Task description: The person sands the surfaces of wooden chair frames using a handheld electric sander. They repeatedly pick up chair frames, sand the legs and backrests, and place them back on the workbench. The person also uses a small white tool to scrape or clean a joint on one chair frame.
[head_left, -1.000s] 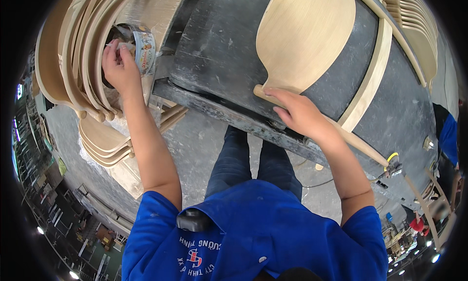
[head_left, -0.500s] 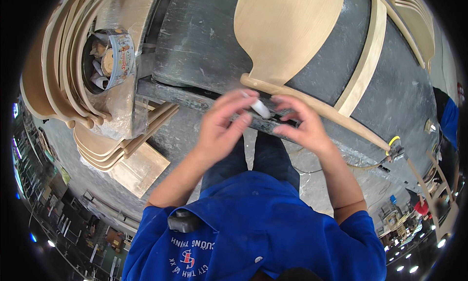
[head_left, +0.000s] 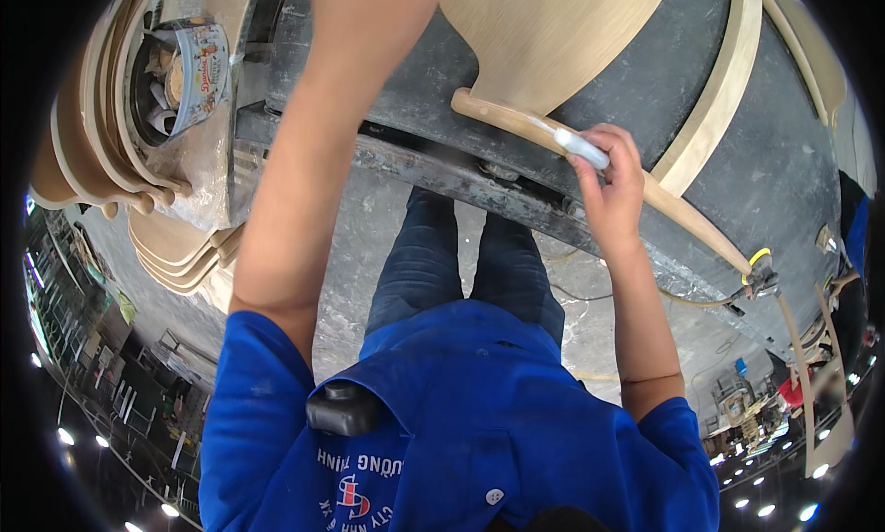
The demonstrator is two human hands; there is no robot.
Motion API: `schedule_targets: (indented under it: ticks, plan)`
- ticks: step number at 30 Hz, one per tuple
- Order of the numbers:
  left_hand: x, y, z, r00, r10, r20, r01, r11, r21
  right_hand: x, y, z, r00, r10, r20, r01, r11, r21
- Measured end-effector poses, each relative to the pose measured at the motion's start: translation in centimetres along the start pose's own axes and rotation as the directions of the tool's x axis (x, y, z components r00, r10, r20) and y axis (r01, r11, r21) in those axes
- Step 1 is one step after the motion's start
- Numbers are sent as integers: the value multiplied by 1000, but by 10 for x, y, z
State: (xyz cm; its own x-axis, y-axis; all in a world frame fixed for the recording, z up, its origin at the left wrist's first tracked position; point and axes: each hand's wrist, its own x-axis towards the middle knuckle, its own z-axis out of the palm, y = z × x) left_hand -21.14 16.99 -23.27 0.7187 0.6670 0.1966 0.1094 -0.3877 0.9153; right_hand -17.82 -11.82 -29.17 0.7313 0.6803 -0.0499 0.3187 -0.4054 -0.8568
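Observation:
In my right hand (head_left: 616, 177) is a small white squeeze bottle (head_left: 581, 148) with a thin tip, fingers closed round it. Its tip points left, close over a round wooden chair leg (head_left: 509, 117); whether it touches cannot be made out. A broad pale wooden panel (head_left: 553, 34) meets this leg near its left end, and a curved wooden rail (head_left: 724, 80) joins it further right. My left hand (head_left: 373, 20) stretches far forward, left of the panel; its fingers lie beyond the top edge of the picture.
The chair parts lie on a dark, scuffed worktable (head_left: 406, 108). To the left stand stacked curved wooden parts (head_left: 101, 117), beside a round tin (head_left: 198, 76) with scraps. A yellow-ringed tool (head_left: 760, 272) with a hose sits near the leg's right end.
Both hands were together at the table's edge with the white bottle between them. My left hand has reached far forward; my right hand has carried the bottle up to the leg.

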Motion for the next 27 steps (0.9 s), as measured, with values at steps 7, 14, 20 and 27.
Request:
schedule_targets:
  ticks: [7, 14, 20, 27]
  plan:
    - [39, -15, 42, 975, 214, 52, -220, 955, 200, 6, -2, 7, 998, 18, -59, -17, 1000, 22]
    - [35, -25, 40, 994, 105, 20, -106, 989, 101, 13, -2, 13, 998, -21, -60, 18, 998, -52]
    - [34, -24, 41, 996, 89, 18, -91, 989, 116, 15, -1, 16, 998, -46, -51, 41, 996, -82]
    - [34, -26, 43, 994, 106, 20, -107, 986, 126, 13, 3, 17, 998, 29, -54, -31, 999, -43]
